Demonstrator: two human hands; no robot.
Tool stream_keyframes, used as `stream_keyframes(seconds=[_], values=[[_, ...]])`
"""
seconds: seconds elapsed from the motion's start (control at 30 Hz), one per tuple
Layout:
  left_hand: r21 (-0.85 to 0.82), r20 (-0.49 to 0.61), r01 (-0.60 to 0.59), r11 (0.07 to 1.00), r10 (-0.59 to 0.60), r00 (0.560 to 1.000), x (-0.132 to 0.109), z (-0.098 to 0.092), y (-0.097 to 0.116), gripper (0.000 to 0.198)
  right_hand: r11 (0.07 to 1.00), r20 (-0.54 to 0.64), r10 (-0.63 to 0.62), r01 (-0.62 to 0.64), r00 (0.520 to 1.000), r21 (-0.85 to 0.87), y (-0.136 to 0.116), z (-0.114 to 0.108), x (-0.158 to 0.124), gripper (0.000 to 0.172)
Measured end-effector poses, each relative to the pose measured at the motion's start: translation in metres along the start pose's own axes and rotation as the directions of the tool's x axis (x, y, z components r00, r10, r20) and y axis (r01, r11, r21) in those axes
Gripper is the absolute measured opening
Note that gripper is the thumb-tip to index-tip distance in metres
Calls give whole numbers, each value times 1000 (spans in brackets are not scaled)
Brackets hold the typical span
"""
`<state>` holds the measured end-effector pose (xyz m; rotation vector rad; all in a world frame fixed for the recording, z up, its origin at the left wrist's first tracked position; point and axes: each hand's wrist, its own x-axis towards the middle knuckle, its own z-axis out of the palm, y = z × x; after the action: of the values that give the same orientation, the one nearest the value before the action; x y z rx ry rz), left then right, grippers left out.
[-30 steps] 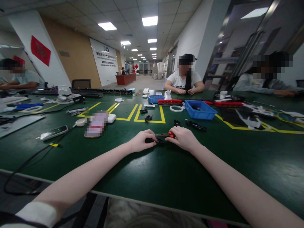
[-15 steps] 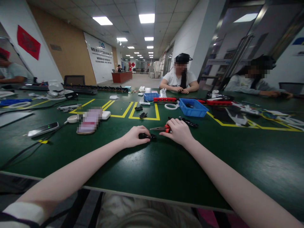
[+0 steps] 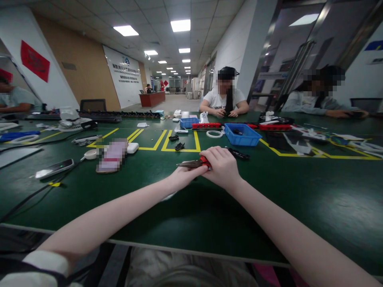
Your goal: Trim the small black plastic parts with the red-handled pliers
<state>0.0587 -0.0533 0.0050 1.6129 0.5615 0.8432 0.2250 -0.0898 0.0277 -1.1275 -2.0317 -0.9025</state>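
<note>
My right hand (image 3: 221,167) is closed round the red handles of a pair of pliers (image 3: 191,163), whose metal jaws point left. Both hands are lifted a little above the green table (image 3: 191,215). My left hand (image 3: 183,176) sits just under the jaws with its fingertips pinched together against my right hand. What those fingers hold is hidden. A black tool (image 3: 238,154) lies on the table just behind my right hand.
Beyond my hands are a blue bin (image 3: 242,135), a white tape ring (image 3: 214,134), small black parts (image 3: 179,146) inside yellow floor-tape lines, a white device (image 3: 54,169) with a cable and a blurred flat object (image 3: 112,156) at left. Other people sit across the table and at far left.
My hands have risen off the table and come together. The small black part that lay under my left fingers is out of sight. The pliers moved left and up.
</note>
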Motion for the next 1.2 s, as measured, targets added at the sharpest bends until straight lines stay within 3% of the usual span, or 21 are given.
stream_keyframes(seconds=[0.17, 0.3, 0.4, 0.67, 0.93, 1.2], values=[[-376, -77, 90, 922, -128, 989, -6, 3, -2, 32, 997, 27, -57, 56, 998, 53, 6, 4, -1, 40], [-493, -97, 56, 868, -120, 988, -6, -5, 1, 29, 995, 69, 29, -35, 997, 93, 12, 2, -3, 58], [-548, -105, 56, 834, -135, 985, -5, -8, 2, 26, 988, 114, 66, -81, 991, 131, 12, 0, -4, 59], [-486, -93, 74, 871, -136, 986, -8, -4, -3, 32, 989, 85, 51, -63, 995, 134, 6, -2, -5, 50], [-552, -99, 64, 831, -142, 985, -10, 1, 5, 24, 984, 113, 69, -86, 991, 157, 2, 3, -6, 63], [-406, -211, 19, 914, -114, 971, -12, 2, 1, 25, 996, 64, -12, 6, 998, 89, -1, 1, -5, 60]])
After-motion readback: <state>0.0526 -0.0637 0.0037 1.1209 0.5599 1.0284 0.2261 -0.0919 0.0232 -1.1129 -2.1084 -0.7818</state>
